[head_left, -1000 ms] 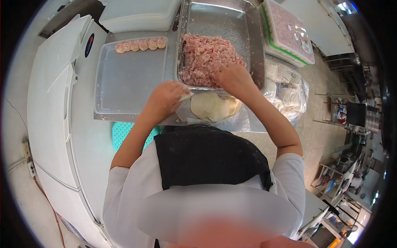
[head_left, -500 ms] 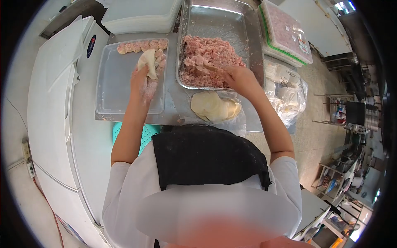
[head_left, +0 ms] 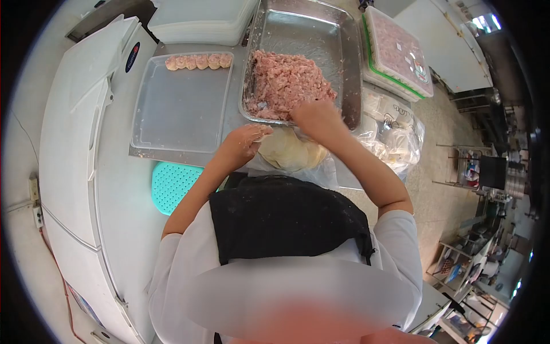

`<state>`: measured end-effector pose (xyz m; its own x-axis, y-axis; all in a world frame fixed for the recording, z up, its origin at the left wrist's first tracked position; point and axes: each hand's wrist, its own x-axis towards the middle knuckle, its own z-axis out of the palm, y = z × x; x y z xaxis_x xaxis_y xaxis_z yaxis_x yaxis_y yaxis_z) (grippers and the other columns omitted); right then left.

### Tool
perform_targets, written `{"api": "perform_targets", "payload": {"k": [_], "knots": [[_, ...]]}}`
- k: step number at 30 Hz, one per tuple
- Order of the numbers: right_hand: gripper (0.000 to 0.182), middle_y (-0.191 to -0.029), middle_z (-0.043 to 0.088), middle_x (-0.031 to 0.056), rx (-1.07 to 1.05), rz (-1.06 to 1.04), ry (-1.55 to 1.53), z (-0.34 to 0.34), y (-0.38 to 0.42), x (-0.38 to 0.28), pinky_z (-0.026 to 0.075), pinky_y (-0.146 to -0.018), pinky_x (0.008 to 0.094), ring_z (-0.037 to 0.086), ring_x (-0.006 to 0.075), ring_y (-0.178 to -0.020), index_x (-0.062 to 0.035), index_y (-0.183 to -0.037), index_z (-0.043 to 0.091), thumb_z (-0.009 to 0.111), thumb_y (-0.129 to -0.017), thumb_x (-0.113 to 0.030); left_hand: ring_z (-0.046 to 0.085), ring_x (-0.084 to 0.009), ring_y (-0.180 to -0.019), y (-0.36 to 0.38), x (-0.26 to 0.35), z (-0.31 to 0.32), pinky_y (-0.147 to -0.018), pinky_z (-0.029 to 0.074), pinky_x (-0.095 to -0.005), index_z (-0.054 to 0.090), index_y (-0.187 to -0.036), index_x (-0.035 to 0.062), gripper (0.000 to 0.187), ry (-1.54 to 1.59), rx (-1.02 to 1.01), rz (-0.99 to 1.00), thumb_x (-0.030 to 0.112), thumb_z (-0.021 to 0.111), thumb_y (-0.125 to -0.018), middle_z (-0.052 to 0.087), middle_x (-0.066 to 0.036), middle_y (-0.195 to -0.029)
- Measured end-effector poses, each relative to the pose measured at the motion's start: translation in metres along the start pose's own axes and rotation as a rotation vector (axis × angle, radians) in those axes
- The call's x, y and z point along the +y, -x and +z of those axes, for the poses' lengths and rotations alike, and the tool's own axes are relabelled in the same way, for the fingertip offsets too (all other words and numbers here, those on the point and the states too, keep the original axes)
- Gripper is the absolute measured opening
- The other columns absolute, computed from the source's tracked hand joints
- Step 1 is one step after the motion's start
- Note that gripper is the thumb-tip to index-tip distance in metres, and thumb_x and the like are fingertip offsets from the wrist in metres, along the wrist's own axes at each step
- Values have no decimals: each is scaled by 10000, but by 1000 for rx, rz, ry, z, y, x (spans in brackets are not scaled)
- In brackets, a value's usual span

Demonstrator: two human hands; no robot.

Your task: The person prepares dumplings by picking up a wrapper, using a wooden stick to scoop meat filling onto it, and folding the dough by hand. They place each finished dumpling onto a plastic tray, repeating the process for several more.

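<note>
My left hand (head_left: 240,143) is closed around a pale dumpling wrapper (head_left: 264,135), mostly hidden by the fingers, beside the front left corner of the metal pan (head_left: 247,109). Ground meat filling (head_left: 292,80) is heaped in the pan's near left part. Over the pan's front edge, my right hand (head_left: 317,119) is closed; the wooden spatula seen in it earlier is hidden now. Below both hands lies a stack of round wrappers (head_left: 289,152) on plastic. To the left, a clear tray (head_left: 177,109) holds a row of several dumplings (head_left: 199,61) along its far edge.
A lidded, green-rimmed container (head_left: 396,51) stands right of the pan, with plastic-bagged packs (head_left: 395,129) nearer. Stacked white trays (head_left: 200,23) stand at the back left. A white fridge (head_left: 74,132) is on the left; a turquoise perforated stool (head_left: 175,186) sits below the table edge.
My left hand has moved right and toward me, from the tray to the wrapper stack, with the wrapper. My right hand has drawn back from the meat to the pan's front edge.
</note>
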<state>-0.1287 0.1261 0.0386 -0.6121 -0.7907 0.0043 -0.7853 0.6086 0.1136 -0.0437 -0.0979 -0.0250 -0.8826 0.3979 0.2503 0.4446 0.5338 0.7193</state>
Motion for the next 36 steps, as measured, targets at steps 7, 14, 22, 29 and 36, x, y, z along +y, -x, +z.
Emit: {"api": "perform_targets", "payload": {"k": [7,14,22,29,36], "knots": [[152,-712,658,173,-92,123,-141,16,1,-1,522,-584,450,668,339,-674,-37,-737,677,561,-773,-129,627,-336,-993,-9,-3,2,-899,487,-369,636,-1133,81,452,66,79,-10,-64,545,-715,661,-134,-1077],[251,-792,669,180,-14,240,-869,45,24,28,499,-650,393,653,300,-735,6,-890,670,550,-887,-214,631,-257,-1049,-22,-12,-21,-931,477,-332,629,-1166,43,439,422,-73,-198,-63,512,-756,659,-111,-1139],[301,-751,605,-27,300,622,-1510,2,29,21,457,-624,261,516,61,-684,-7,-1072,665,565,-958,-267,548,-286,-1170,-98,4,-18,-1025,445,-400,450,-1288,-30,414,1665,442,-637,46,565,-898,552,-154,-1253],[304,-891,668,133,650,427,-992,26,22,6,497,-713,343,641,223,-798,-15,-1142,631,600,-913,-212,577,-281,-1042,-127,36,-17,-942,465,-434,497,-1201,-16,424,1993,386,-304,344,445,-982,584,-138,-1135],[231,-889,627,154,147,456,-337,-24,51,6,519,-648,449,630,365,-764,-78,-1090,593,574,-876,-163,569,-318,-1010,-118,-17,9,-961,437,-502,468,-1232,-65,815,1900,540,-449,670,391,-888,582,-192,-1081]]}}
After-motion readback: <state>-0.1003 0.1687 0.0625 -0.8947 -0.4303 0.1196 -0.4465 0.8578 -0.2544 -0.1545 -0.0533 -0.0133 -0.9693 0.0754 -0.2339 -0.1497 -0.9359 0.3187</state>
